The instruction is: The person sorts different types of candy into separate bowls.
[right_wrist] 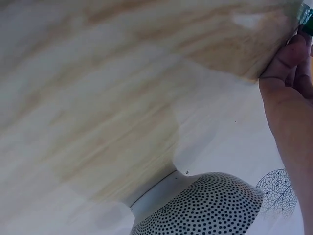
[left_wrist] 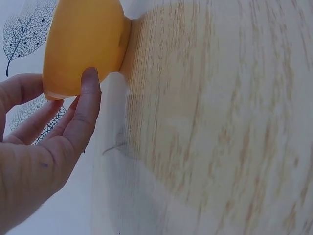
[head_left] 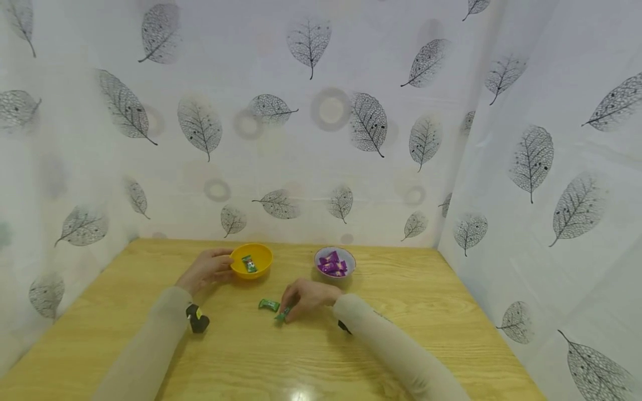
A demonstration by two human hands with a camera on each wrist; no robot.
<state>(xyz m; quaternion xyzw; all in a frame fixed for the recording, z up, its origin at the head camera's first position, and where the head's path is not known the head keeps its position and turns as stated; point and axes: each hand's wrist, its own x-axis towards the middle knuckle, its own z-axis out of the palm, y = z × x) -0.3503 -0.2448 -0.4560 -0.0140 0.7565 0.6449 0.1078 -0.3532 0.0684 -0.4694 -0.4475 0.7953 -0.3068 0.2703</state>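
At the yellow bowl (head_left: 264, 268), my left hand (head_left: 208, 270) holds the left side, with fingertips against the outer wall and up at the rim. One green-wrapped candy (head_left: 249, 264) lies inside that bowl. My right hand (head_left: 307, 297) pinches another green-wrapped candy (head_left: 282, 316) between thumb and fingers, low over the table. Just left of those fingers lies a loose green candy (head_left: 268, 304). In the right wrist view, the pinched candy shows only partly at the top right corner, beyond the fingertips.
A white bowl (right_wrist: 200, 208) with black dots outside stands at the back right, holding several purple-wrapped candies (head_left: 333, 264). The wooden table (head_left: 251, 356) ends at a leaf-printed curtain (head_left: 281, 161) behind and at the sides.
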